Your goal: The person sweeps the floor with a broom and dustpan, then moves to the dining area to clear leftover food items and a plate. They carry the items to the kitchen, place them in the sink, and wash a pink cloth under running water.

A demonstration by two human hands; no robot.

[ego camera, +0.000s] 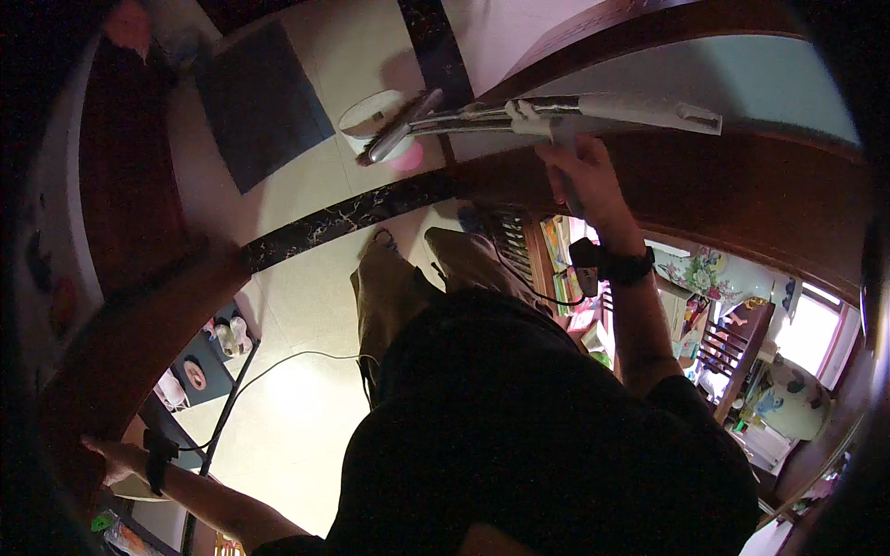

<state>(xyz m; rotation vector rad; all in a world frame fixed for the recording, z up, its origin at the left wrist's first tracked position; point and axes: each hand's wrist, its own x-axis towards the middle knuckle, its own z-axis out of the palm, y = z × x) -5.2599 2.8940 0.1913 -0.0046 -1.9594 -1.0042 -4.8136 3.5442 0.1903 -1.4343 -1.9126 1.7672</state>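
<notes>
My right hand is raised at the upper right, its fingers wrapped around a narrow grey grip. That grip joins a long-handled cleaning tool, seemingly a squeeze mop, with metal rods and a white plastic handle end. The mop's dark-edged head points left, in front of a round white container on the floor. At the lower left, my left hand is stretched out against a dark wooden frame. Its fingertips are in shadow, and I see nothing held there.
Black marble strips cross the pale floor tiles. A dark mat lies beyond. Shoes rest on a rack at the left. Books and a floral porcelain vessel stand at the right. Cables run from both wrists.
</notes>
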